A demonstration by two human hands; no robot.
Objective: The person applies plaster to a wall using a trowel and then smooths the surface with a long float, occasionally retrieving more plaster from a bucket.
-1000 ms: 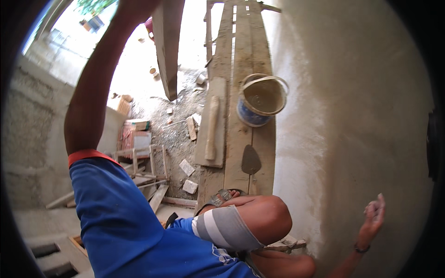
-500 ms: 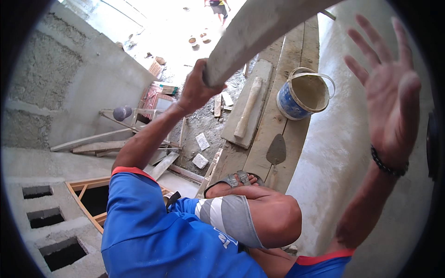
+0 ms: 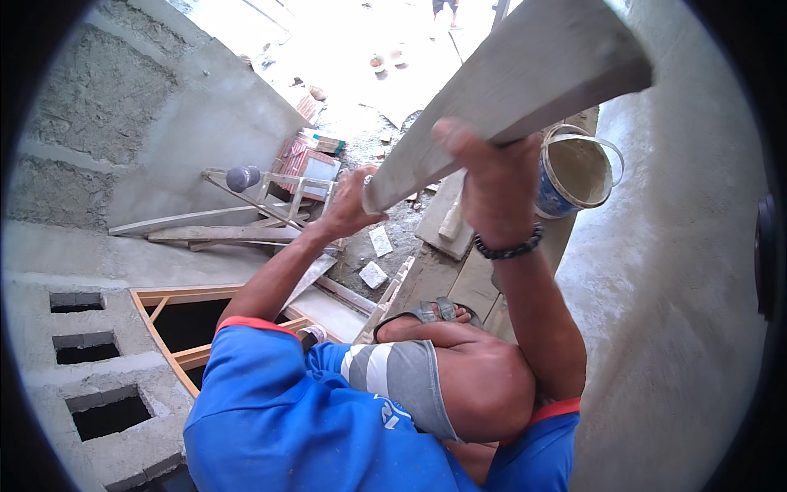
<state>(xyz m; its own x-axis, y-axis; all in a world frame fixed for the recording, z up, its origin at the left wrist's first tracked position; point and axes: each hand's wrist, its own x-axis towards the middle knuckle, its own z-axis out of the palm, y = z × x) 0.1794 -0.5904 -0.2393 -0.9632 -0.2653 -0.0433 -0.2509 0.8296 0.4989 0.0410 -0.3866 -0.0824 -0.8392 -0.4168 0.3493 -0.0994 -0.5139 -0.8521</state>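
Both hands gripped a long grey straightedge (image 3: 508,90) that ran diagonally from centre to upper right. The left hand (image 3: 354,201) was closed around its lower end; the right hand (image 3: 484,176) was clamped on its underside further up, fingers wrapped over the edge. The straightedge was held in the air, beside the plastered wall (image 3: 680,287) on the right, and apparently not yet pressed to it. The step in hand appeared to be carrying the straightedge to the wall; the next move would call for turning its flat edge square to the plaster and keeping both grips firm so the long piece does not swing. A bucket (image 3: 574,168) of grey mix stood on the planks (image 3: 459,279) below, partly hidden behind the right hand. The upper end of the straightedge was cut off by the frame, and glare washed out the ground beyond. Contact between straightedge and wall could not be determined.
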